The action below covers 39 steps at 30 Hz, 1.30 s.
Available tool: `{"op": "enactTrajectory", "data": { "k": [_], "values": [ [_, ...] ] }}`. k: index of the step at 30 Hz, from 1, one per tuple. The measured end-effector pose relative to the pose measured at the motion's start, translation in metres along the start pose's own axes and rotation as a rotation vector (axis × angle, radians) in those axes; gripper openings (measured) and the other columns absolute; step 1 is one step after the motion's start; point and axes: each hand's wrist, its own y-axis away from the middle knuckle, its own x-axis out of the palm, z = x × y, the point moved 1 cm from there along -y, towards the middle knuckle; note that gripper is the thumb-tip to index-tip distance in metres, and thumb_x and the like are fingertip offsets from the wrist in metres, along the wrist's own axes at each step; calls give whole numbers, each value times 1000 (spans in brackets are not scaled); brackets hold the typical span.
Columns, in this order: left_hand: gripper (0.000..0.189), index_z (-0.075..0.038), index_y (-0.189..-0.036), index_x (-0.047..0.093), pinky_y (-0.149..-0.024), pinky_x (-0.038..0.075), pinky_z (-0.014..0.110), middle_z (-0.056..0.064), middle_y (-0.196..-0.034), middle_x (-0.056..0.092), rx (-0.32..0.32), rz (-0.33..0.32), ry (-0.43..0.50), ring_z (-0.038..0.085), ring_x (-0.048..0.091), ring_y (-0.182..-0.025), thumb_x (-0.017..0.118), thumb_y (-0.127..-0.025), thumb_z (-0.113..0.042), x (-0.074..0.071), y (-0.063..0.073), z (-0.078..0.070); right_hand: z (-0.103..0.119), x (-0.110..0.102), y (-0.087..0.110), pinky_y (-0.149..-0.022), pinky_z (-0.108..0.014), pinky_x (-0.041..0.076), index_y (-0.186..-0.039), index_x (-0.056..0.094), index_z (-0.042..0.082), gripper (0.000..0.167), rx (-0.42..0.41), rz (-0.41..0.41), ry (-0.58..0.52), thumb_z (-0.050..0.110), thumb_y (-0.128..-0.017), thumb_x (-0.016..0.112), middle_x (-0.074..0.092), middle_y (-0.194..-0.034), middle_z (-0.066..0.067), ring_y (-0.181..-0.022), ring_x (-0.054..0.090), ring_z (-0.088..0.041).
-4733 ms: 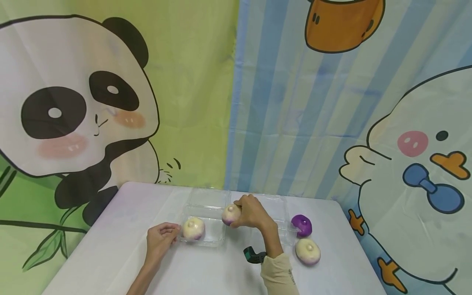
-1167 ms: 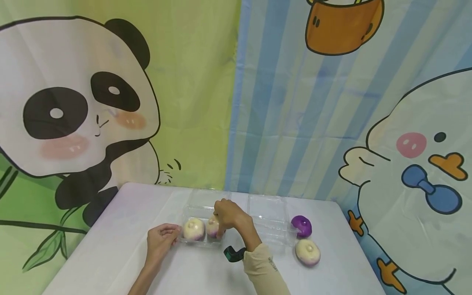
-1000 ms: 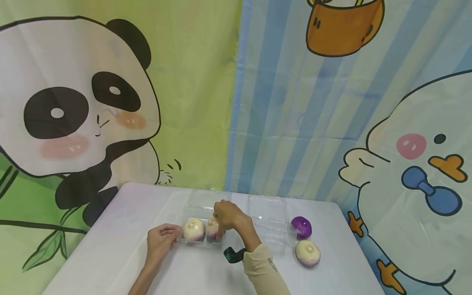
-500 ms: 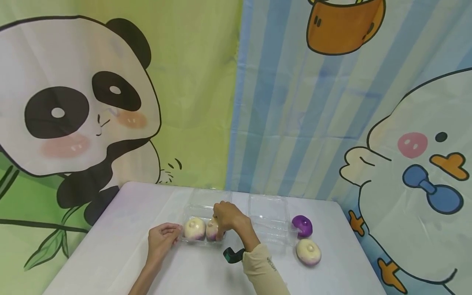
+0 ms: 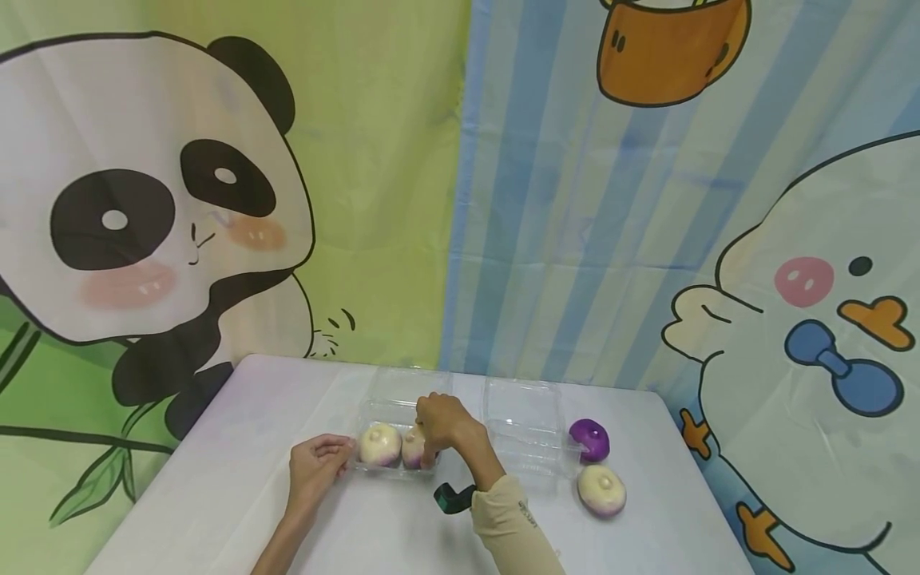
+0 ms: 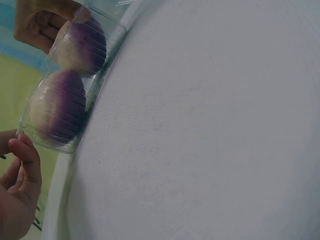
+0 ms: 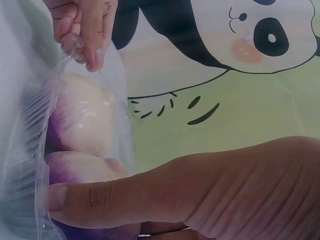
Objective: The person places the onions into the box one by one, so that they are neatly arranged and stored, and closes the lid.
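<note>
My left hand (image 5: 315,467) pinches the left corner rim of a clear plastic clamshell box (image 5: 391,474), whose lid lies folded back. Inside it, on the left, sits a cream-and-purple turnip (image 5: 379,444). Beside that one, a second turnip (image 5: 413,447) is in the box's right half, with my right hand (image 5: 451,423) gripping it from the right; part of it is hidden by the fingers. In the right wrist view the thumb (image 7: 85,202) lies along this turnip, close to the box wall. The left wrist view has both turnips side by side behind the clear wall.
A second open clear box (image 5: 528,447) stands to the right. Past it are a purple round vegetable (image 5: 589,440) and another cream-and-purple turnip (image 5: 601,491). The white table (image 5: 402,527) ends at a cartoon-printed curtain (image 5: 388,239).
Since the oldest frame, my right hand has carried the second turnip left and down into the left box, beside the first. Over the last second both hands stay nearly still.
</note>
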Motion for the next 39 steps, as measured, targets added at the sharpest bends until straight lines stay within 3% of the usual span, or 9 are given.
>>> {"op": "enactTrajectory", "data": {
  "k": [14,22,31,39],
  "values": [
    [24,11,-113,74,-55,57,22,12,-81,78,-11,-1,7,15,68,-60,80,-98,-6,0,-1,3,-1,6,1,-75,-25,58,-119,84,11,70,1,-12,5,29,-56,109,83,-110,-1,-91,73,-18],
    [23,12,-113,74,-54,57,22,12,-82,78,-14,-1,21,15,68,-59,80,-98,-5,0,-3,3,-2,6,2,-72,-24,56,-119,84,12,69,-1,-32,-4,27,-56,109,83,-109,-1,-89,72,-16],
    [19,10,-110,75,-54,58,22,9,-79,78,-3,-11,-5,16,69,-60,79,-98,-4,1,-2,4,-2,7,5,-66,-24,48,-121,84,13,70,3,-20,-30,27,-57,109,84,-109,-1,-76,57,-7],
    [21,10,-110,75,-54,57,22,10,-79,78,3,-10,-17,16,69,-59,80,-98,-7,0,0,2,-3,8,8,-73,-27,55,-121,85,14,66,4,-15,-52,26,-61,109,82,-106,0,-84,65,-12]
  ]
}}
